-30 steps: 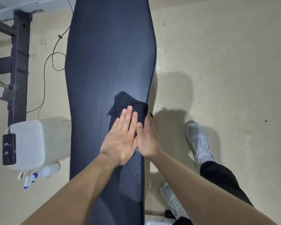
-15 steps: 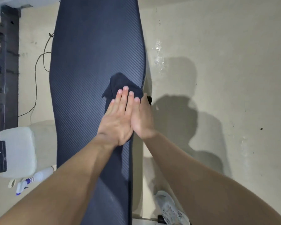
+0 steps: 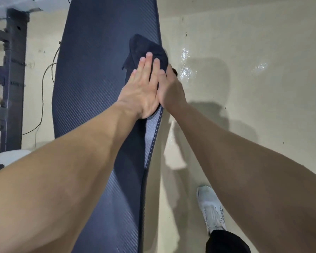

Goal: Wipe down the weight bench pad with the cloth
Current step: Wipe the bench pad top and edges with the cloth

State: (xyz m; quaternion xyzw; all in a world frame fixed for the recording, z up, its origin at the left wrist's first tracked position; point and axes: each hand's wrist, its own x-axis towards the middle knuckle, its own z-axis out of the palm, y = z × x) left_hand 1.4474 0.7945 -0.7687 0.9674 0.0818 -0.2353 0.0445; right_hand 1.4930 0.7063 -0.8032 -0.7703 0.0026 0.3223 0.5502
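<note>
The long dark bench pad [image 3: 91,73] with a ribbed weave runs from the bottom of the head view to the top. A dark cloth [image 3: 144,47] lies bunched on its right edge. My left hand [image 3: 144,88] lies flat on the cloth, fingers straight and close together. My right hand [image 3: 170,88] sits beside it at the pad's right edge, pressing on the cloth's right side, its fingers wrapped over the edge and partly hidden.
A dark metal rack [image 3: 13,79] stands at the left, with a thin cable [image 3: 43,99] hanging beside the pad. A white container [image 3: 9,156] sits low left. The beige floor [image 3: 254,70] at the right has wet shiny patches. My white shoe [image 3: 211,209] stands on it.
Both hands have pushed the cloth farther up along the pad's right edge. My arms are stretched out more, and my right foot is back in view.
</note>
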